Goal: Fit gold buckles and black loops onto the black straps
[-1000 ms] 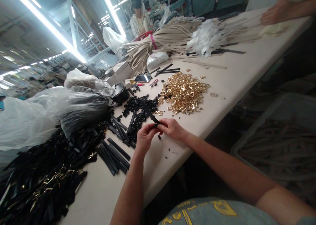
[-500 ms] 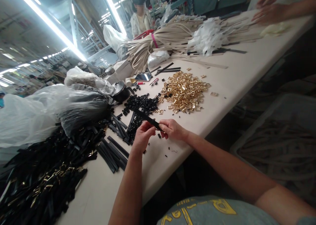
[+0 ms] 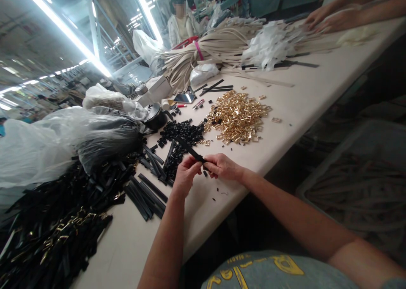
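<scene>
Between my two hands is a black strap [image 3: 189, 147], its long free end pointing up and left over the small black loops. My left hand [image 3: 185, 174] pinches it from below, fingers closed. Close beside it, my right hand [image 3: 222, 167] grips the strap's near end between thumb and fingers. Something dark sits across the strap at the fingertips, too small to make out. Just beyond my hands lie a heap of black loops [image 3: 182, 132] and a heap of gold buckles [image 3: 237, 117]. Several flat black straps [image 3: 144, 198] lie left of my left hand.
A big pile of black straps with gold buckles [image 3: 60, 229] and plastic bags [image 3: 63, 141] cover the left. A lidded pot [image 3: 155, 116], a phone [image 3: 184, 98] and bundled beige strips [image 3: 218, 43] stand farther back. Another person's hands [image 3: 333, 20] work at upper right. A bin [image 3: 304, 187] stands below the table edge.
My hands have barely shifted, still on the strap; its free end has moved slightly right. The other person's hands have come left toward the white strips.
</scene>
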Motion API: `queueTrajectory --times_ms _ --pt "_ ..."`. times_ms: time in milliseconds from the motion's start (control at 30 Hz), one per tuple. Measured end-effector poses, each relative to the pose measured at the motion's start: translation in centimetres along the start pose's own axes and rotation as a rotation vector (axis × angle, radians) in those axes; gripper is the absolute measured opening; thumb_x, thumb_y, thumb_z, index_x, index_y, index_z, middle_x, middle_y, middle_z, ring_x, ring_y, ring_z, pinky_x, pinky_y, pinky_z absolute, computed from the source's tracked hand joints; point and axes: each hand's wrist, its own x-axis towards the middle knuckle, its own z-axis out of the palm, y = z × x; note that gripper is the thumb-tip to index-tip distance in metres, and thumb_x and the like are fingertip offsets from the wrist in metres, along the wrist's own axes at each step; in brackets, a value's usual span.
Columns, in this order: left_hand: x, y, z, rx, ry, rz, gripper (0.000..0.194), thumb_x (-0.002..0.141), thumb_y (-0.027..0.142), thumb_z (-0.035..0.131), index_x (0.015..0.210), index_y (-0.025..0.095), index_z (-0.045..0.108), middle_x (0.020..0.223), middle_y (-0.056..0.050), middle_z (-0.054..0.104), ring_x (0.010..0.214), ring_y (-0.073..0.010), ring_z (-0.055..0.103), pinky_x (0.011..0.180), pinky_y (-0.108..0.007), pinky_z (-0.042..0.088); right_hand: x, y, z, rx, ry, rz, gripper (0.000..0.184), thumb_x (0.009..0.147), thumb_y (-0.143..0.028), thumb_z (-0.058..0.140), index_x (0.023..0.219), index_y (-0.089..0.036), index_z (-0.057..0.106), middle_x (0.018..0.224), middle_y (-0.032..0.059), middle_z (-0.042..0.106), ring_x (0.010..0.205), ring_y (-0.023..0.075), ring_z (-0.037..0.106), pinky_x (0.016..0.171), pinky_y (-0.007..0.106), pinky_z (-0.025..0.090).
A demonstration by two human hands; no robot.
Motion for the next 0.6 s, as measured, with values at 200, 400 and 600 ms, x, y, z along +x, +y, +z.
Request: queueTrajectory --times_ms 200,400,600 --pt "-0.05 0.22 0.10 -0.079 0.163 -0.025 0.031 0.069 0.040 0.079 0.082 0.014 0.068 0.056 0.004 0.051 0.046 -0.0041 0.042 0.046 -0.018 0.034 -0.01 -0.16 0.20 -0.148 0.061 0.023 0.020 0.088 -0.027 0.049 0.071 -0.017 0.053 0.057 -0.0020 0.060 0.047 0.0082 0.055 0.050 0.017 0.040" --pt "-0.21 0.21 0.73 -0.166 0.129 -0.135 0.033 0.062 0.037 0.084 0.080 0.013 0.069 0.053 0.006 0.047 0.043 -0.0029 0.039 0.044 -0.017 0.031 -0.07 -0.11 0.13 -0.089 0.046 0.023 0.022 0.088 -0.027 0.047 0.071 -0.016 0.055 0.056 -0.0024 0.059 0.047 0.0081 0.055 0.050 0.017 0.042" --pt "-0.11 -0.49 0.64 -0.110 0.116 -0.116 0.032 0.063 0.038 0.083 0.076 0.014 0.066 0.053 0.005 0.050 0.044 -0.0039 0.043 0.045 -0.017 0.033 -0.18 -0.28 0.05 -0.032 0.019 0.016 0.022 0.089 -0.028 0.047 0.075 -0.015 0.058 0.056 -0.0023 0.058 0.046 0.0089 0.055 0.047 0.018 0.043"
